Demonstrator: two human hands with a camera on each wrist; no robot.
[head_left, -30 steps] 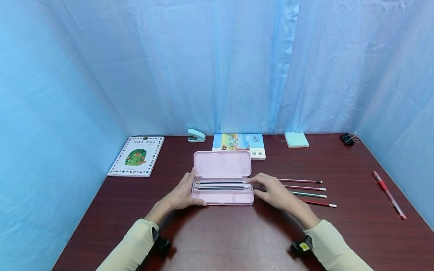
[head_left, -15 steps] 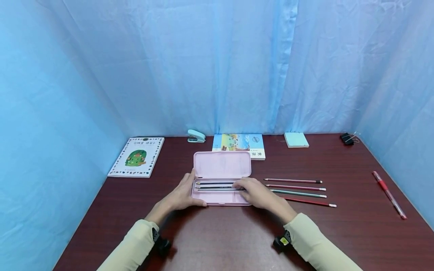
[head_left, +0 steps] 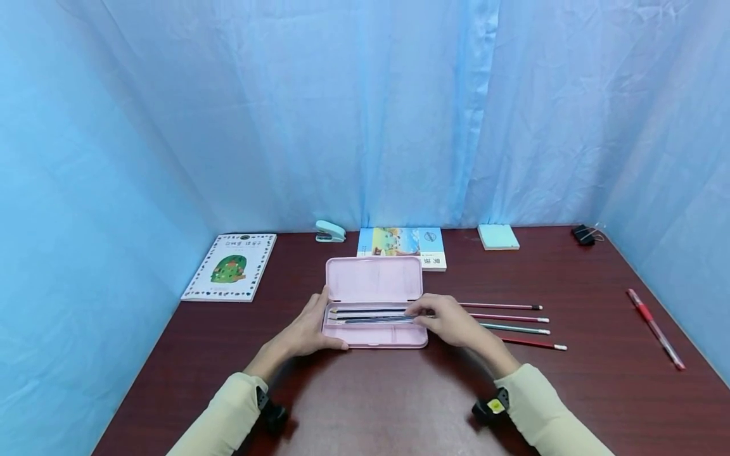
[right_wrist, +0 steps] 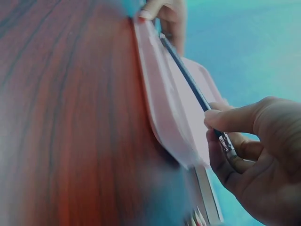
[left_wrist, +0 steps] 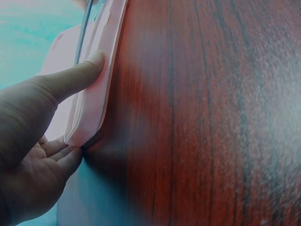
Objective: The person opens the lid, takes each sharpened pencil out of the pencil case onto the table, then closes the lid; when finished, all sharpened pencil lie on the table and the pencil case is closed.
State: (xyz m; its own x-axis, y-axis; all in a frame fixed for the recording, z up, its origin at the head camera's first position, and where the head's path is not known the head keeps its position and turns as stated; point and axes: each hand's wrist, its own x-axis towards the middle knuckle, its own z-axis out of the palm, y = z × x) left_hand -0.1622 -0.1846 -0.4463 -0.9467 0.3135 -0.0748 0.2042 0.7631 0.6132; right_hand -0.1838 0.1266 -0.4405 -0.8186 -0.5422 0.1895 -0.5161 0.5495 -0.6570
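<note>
A pink pencil case lies on the table with its lid raised. My left hand holds the case's left end; in the left wrist view the thumb lies over the front wall and other fingers touch the corner. My right hand pinches a dark pencil near its metal eraser end, between thumb and fingers. That pencil slants over the case's back compartment, its tip towards the left hand. At least one more dark pencil lies in that compartment. The front compartments hold nothing visible.
Several pencils, among them a green one, lie right of the case, partly behind the right hand. Farther right is a red pen. A white book, stapler, blue book, sticky notes and binder clip line the back.
My right hand moved left into the case, took hold of a dark pencil, and drew back a little rightward with it, lifting its eraser end. The left hand stayed put.
</note>
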